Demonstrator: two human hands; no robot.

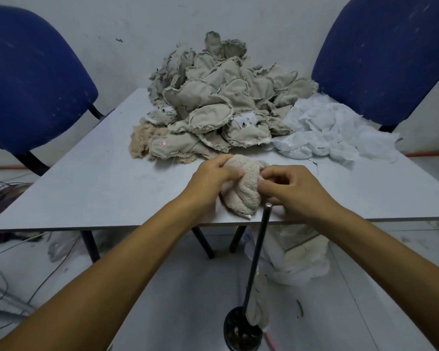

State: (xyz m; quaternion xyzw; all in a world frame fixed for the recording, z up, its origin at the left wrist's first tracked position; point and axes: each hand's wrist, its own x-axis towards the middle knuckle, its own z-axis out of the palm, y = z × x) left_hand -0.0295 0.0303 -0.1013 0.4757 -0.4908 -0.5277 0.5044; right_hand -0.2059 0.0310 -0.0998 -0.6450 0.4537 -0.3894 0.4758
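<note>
Plush piece (241,191) gripped between both hands.

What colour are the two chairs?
Dark blue. The head view shows both chairs behind the table.

Plush toy skin (241,196) in both hands' grip, left hand (213,178), right hand (289,188).

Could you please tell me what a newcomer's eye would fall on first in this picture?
First comes the big pile of beige fabric shells at the far middle of the table, with white cloth heaped to its right. Next, at the near edge, the left hand and right hand both grip a fuzzy plush piece. It lies just beyond the tip of a dark rod rising from a floor stand.
</note>
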